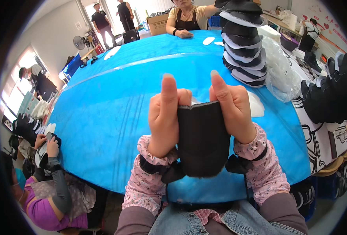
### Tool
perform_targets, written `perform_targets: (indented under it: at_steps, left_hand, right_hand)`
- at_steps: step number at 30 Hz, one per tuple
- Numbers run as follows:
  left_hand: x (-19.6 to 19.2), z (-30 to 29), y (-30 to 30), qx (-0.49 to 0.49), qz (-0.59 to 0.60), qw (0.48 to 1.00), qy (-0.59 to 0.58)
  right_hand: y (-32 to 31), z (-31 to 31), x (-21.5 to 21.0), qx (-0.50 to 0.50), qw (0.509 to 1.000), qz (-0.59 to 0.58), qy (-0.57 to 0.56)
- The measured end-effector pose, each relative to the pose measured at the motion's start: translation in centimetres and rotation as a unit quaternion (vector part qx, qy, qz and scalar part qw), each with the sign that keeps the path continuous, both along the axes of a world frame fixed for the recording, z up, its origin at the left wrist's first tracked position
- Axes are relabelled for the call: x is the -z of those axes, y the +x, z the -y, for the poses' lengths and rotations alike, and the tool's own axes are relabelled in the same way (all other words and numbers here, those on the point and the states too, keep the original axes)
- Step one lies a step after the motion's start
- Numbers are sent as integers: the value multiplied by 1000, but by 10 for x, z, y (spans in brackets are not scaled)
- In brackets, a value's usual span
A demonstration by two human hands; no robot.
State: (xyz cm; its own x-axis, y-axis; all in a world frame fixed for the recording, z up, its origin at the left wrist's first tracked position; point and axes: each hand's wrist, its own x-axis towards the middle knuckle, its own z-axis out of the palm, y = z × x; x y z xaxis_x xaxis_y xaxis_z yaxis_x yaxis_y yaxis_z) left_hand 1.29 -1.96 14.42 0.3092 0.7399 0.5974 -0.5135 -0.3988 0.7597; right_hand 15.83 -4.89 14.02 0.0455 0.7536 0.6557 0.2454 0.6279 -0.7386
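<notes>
Between my two hands is a black shoe upper (203,141), its grey-edged opening toward the far side and its rounded end toward me. My left hand (166,117) grips its left far corner, fingers curled and thumb pointing up. The right far corner is in my right hand (232,107), closed the same way. Dark straps or flaps hang by both wrists; I cannot tell whether they belong to the upper. A white curved sheet piece (256,105) lies on the table just beyond my right hand, partly hidden by it.
A tall stack of black-and-white shoe uppers (244,55) stands on the blue table cover (103,137), beside clear plastic wrap (281,76). More black uppers (330,94) sit at far right. A person (187,19) sits opposite; another (52,196) works at left.
</notes>
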Motion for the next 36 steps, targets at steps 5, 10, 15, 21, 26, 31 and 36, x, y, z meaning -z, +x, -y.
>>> perform_targets:
  at_steps: [5, 10, 15, 21, 26, 31, 36]
  left_hand:
    - [7, -9, -2, -164, -167, 963, 136]
    - [2, 14, 14, -166, -136, 959, 185]
    - [6, 22, 11, -16, -40, 998, 40]
    - [-1, 17, -1, 23, 51, 998, 11]
    - [-8, 9, -2, -81, -121, 988, 43]
    - [-5, 11, -3, -21, -114, 993, 13]
    - [-5, 22, -2, 8, -12, 999, -48]
  right_hand:
    - [-2, 5, -12, 78, 985, 56, 143]
    - [-9, 16, -7, 31, 987, 98, 122]
    - [-21, 22, -4, -103, 984, -101, 101]
    - [-8, 23, -16, -18, 999, -38, -21]
    - [2, 16, -12, -16, 995, -97, 10]
    - [-2, 8, -6, -91, 985, -135, 64]
    - [5, -13, 16, -129, 985, -72, 95]
